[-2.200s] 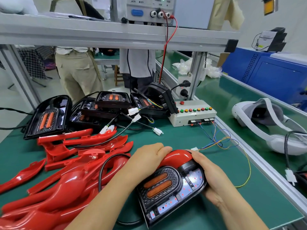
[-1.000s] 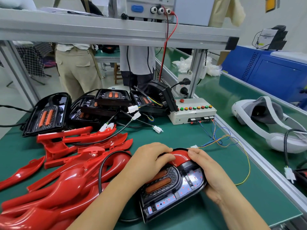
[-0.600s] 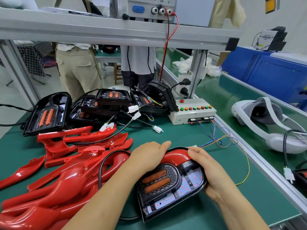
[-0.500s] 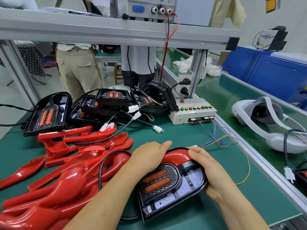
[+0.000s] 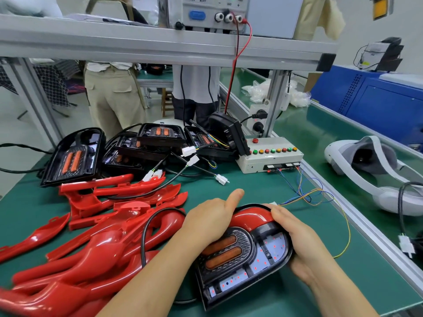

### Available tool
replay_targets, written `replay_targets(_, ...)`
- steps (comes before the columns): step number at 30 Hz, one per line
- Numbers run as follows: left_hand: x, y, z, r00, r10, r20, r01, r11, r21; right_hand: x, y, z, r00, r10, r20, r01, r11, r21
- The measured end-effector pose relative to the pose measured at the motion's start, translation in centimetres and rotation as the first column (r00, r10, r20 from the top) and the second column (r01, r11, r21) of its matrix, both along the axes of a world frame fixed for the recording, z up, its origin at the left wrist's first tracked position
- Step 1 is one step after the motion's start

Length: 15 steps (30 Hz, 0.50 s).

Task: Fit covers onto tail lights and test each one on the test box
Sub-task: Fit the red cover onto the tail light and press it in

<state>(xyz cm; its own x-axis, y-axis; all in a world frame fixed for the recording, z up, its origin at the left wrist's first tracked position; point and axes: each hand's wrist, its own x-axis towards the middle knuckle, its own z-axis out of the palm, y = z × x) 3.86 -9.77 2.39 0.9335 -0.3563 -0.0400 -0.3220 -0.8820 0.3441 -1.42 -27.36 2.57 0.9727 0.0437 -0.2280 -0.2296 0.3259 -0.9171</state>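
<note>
1. The tail light lies face up on the green bench mat, near edge, right of centre. Both hands are on it.
2. The red cover sits across the lamp's far end. The black housing, two amber bars and white LED board are exposed below it, and red dots show on the board.
3. The left hand is on the cover's left end. Its knuckles are bent and the fingers curl down over the edge with the tips hidden. The thumb sticks out straight, touching nothing.
4. The right hand cups the lamp's right edge, palm against the housing and fingertips curled onto the top of the cover.
5. The test box is further back, apart from the lamp, with a row of coloured buttons on top. Thin coloured wires run from its front face to a white plug at the lamp's far end.
6. A pile of loose red covers lies left of the lamp, with a black cable looping over it.
7. Bare black tail lights are stacked behind the pile, with one more at far left. Loose white connectors lie in front of them.
8. A power supply sits on the upper shelf, and a red lead drops from it.
9. A white headset is on the conveyor to the right.
</note>
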Motion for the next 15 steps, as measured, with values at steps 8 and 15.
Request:
replay_targets(8, -0.1, -0.7, -0.1, 0.995, 0.079, 0.056, -0.075, 0.995, -0.064, 0.0, 0.1, 0.0, 0.999, -0.051, -0.007, 0.051, 0.998, -0.025)
replay_targets(15, 0.8, 2.4, 1.3, 0.908, -0.013, -0.418, -0.195, 0.871, -0.451, -0.1, 0.0, -0.3, 0.996, -0.088, -0.028, 0.089, 0.996, 0.009)
